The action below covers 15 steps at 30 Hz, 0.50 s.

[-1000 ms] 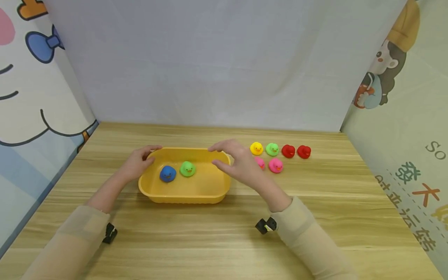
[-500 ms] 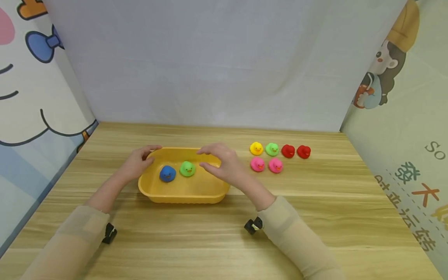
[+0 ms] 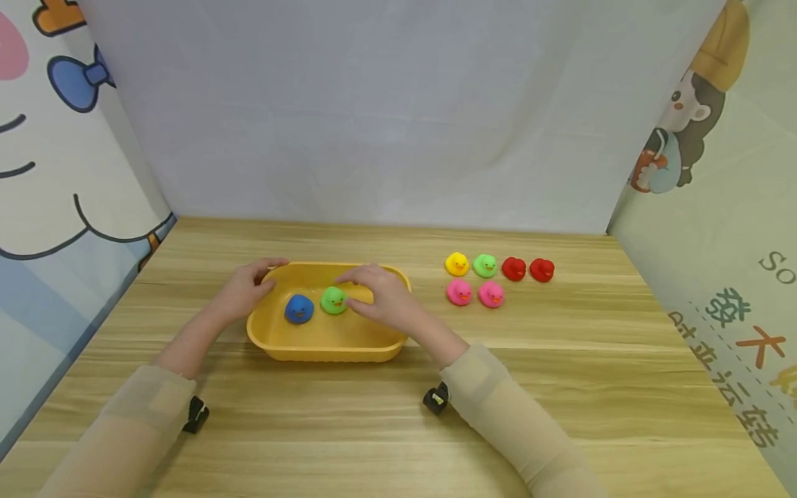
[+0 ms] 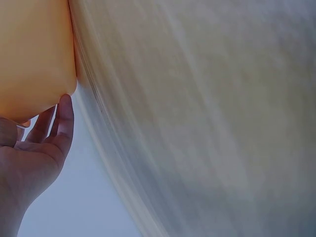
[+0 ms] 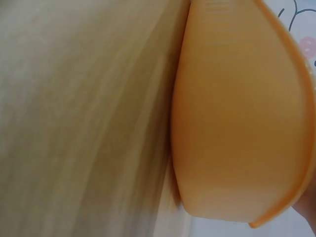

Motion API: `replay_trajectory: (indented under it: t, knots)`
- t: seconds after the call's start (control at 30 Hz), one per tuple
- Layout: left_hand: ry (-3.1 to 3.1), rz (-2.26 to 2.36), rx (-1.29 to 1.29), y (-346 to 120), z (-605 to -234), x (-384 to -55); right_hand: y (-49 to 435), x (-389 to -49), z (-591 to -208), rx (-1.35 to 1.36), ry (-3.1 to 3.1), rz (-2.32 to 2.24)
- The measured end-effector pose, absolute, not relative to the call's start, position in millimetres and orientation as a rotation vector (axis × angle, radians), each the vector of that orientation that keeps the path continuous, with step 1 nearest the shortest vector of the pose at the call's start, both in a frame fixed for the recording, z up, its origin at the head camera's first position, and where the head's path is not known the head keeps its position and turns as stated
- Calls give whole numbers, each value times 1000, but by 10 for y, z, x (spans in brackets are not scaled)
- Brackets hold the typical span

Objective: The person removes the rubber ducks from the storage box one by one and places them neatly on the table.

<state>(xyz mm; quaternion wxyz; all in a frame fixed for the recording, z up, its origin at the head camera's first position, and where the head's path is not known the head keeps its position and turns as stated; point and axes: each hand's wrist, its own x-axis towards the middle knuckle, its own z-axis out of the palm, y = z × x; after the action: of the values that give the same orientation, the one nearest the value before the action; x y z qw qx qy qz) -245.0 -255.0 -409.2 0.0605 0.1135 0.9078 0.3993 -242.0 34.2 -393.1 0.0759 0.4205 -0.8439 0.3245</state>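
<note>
In the head view a yellow plastic basin [image 3: 336, 355] stands on the wooden table, holding a blue rubber duck [image 3: 299, 309] and a green rubber duck [image 3: 333, 300]. My left hand [image 3: 245, 290] holds the basin's left end, thumb at the rim. The left wrist view shows that hand's fingers [image 4: 65, 116] against the outer wall. Over the basin's right half is my right hand [image 3: 389, 301], its thumb and forefinger apart, tips right at the green duck's right side. In the right wrist view the basin's wall [image 5: 237, 118] hides nearly all of that hand.
To the right of the basin, a yellow duck [image 3: 457, 264], another green duck [image 3: 485, 265] and two red ducks [image 3: 514, 269] form a back row. Two pink ducks [image 3: 459, 292] sit in front of them. A white cloth [image 3: 386, 117] hangs behind the table [image 3: 349, 443].
My right hand has moved left and a little down, from the basin's right rim to the green duck inside. It has uncovered the left pink duck. My left hand has stayed at the basin.
</note>
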Motion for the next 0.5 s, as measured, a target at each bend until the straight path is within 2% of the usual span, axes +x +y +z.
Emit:
replay_trajectory:
  t: [0.5]
  knots:
    - [2740, 1206, 331, -2546, -4076, -2453, 217, -2559, -3968, 1266, -2892, 847]
